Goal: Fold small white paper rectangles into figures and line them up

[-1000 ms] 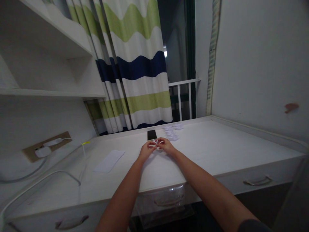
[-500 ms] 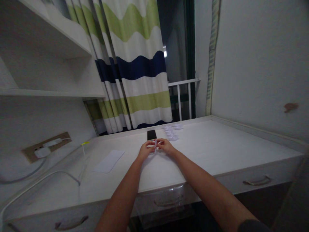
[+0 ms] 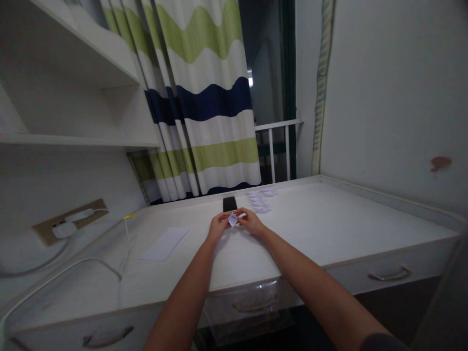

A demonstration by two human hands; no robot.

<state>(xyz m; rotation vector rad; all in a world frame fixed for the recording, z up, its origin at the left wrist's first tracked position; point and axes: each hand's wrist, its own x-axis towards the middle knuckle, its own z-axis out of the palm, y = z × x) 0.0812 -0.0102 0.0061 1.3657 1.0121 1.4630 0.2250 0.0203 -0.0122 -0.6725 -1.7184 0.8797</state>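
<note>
Between my two hands is a small piece of folded white paper (image 3: 233,220), held just above the desk with a broad face turned toward me. My left hand (image 3: 218,225) pinches its left side, and my right hand (image 3: 250,222) grips its right side with thumb and fingers. Just beyond my fingertips lies a black phone-like slab (image 3: 229,204). Several folded white paper pieces (image 3: 259,201) sit in rows behind my right hand. To the left of my left hand, flat white paper sheets (image 3: 165,243) rest on the desk.
The white desk (image 3: 321,222) has drawers with metal handles along its front. A power outlet (image 3: 69,222) with plugs and a pale cable (image 3: 84,261) is at the left, below a shelf (image 3: 80,141). A striped curtain (image 3: 212,102) hangs behind the desk.
The folded paper has turned from nearly edge-on to showing a wider face. Both hands have shifted their fingers slightly around it and stay in the same place.
</note>
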